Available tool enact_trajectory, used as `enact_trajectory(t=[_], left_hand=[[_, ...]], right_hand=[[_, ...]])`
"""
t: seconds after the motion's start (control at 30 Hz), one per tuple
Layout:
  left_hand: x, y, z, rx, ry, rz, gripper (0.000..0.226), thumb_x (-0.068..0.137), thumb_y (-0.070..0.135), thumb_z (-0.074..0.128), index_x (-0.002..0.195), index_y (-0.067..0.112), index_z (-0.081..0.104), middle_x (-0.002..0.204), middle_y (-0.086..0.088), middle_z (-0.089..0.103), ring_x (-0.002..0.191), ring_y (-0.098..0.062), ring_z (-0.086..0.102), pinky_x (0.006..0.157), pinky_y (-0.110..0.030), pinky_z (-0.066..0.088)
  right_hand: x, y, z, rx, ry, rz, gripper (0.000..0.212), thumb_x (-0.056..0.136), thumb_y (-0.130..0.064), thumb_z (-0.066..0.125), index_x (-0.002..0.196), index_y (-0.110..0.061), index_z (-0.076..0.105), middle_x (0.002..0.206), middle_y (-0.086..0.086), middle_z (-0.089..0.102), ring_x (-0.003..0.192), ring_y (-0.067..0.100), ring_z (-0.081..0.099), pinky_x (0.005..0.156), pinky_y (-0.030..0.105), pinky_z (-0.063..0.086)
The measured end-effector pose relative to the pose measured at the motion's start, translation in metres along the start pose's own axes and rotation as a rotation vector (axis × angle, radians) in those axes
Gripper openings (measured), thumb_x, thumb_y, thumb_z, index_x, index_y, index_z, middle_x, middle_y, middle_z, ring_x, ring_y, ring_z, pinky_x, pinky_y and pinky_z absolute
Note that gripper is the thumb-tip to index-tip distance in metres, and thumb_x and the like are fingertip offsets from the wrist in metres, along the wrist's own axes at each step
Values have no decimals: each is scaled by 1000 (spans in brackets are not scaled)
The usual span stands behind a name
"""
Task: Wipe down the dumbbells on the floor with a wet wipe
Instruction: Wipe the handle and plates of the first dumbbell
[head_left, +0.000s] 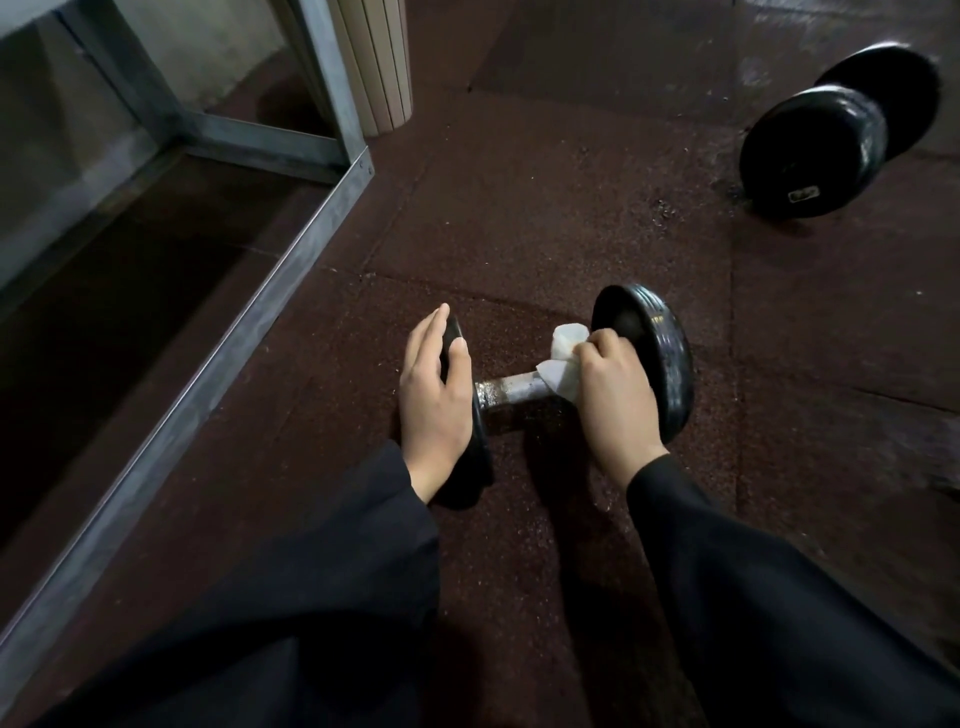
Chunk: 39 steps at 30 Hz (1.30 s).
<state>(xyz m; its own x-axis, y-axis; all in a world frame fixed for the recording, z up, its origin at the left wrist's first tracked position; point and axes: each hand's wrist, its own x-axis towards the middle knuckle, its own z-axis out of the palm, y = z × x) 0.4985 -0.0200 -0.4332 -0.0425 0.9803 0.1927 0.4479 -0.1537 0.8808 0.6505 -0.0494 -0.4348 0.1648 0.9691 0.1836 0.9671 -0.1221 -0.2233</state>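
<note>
The far dumbbell carries a small pale label on the face of its nearer head, but the writing on it is too small to read. No other writing can be read.

The near dumbbell lies on the dark red rubber floor, with its bar running left to right in front of the person. The left hand rests flat on the left head of this dumbbell; its fingers are straight and a little apart, the thumb lies on the inner side of the head, and nothing is gripped. The right hand is at the right end of the bar, just beside the right head. Its fingers are curled and clamped on a white wet wipe, which is pressed against the bar. Part of the wipe sticks out above and to the left of the knuckles.

The near dumbbell has two round black heads, shiny and with some pale scuffs on the right one. The bar between them is grey metal, dull and spotted. The far dumbbell is also black with round heads, and it lies well apart, at the upper right, on a shiny part of the floor. Both forearms are in black sleeves. At the left stands a grey metal frame.
</note>
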Motion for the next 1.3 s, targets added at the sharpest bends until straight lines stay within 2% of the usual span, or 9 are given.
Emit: enact_trajectory(t=[0.1,0.2,0.73,0.83,0.97,1.07,1.17,1.23,1.3], left_hand=[[0,0,0,-2,-1,6,38,96,10,40,134,5,44,139,-7,43,123,-3,34,95,6,18],[0,0,0,-2,-4,5,38,97,11,40,134,5,44,140,-7,43,123,-2,34,95,6,19],[-3,1,-1,-7,-19,14,38,97,11,40,134,4,43,140,-9,42,125,-6,34,94,7,17],[-1,0,-1,-12,-29,15,39,96,11,40,134,3,43,140,-10,43,130,-13,36,96,6,17],[-3,1,-2,-66,23,-42,47,93,27,43,136,8,42,145,-6,38,136,-14,31,105,-4,17],[-23,0,-4,-127,41,-86,63,86,47,44,140,15,35,148,-1,33,137,-8,27,114,-20,20],[-46,-3,-3,-85,-47,-53,84,76,55,51,145,22,16,153,2,20,140,-5,15,113,-13,12],[-49,-5,-3,-67,-97,-64,92,74,43,64,141,32,2,153,7,11,142,-5,9,115,-19,11],[-49,-4,-3,-51,-120,-57,94,75,24,65,139,33,-2,150,10,9,141,-5,8,115,-22,11]], right_hand=[[1,-7,-9,-121,-111,-8,20,91,5,44,106,2,57,113,15,50,107,28,47,77,31,43],[3,-10,-14,-199,-134,-7,27,94,4,38,116,0,53,119,12,46,112,25,44,77,26,44],[14,-21,-21,-321,-261,83,30,94,5,35,118,2,54,119,19,48,111,32,47,75,30,48],[10,-22,-18,-355,-257,90,29,95,3,35,119,4,50,118,18,48,109,31,49,75,27,48],[8,-21,-16,-352,-222,85,32,97,-2,31,123,5,45,120,19,47,111,30,48,75,26,48],[7,-20,-15,-348,-176,42,46,91,-7,14,125,6,43,121,19,45,114,30,46,76,27,48],[7,-20,-17,-335,-192,65,38,96,-8,23,125,6,43,122,19,45,114,30,45,77,26,47],[8,-20,-17,-332,-213,90,32,98,-8,30,124,6,45,121,19,46,113,30,47,77,26,48],[6,-21,-14,-394,-244,87,28,96,-12,41,115,5,53,113,17,52,106,28,52,70,24,49]])
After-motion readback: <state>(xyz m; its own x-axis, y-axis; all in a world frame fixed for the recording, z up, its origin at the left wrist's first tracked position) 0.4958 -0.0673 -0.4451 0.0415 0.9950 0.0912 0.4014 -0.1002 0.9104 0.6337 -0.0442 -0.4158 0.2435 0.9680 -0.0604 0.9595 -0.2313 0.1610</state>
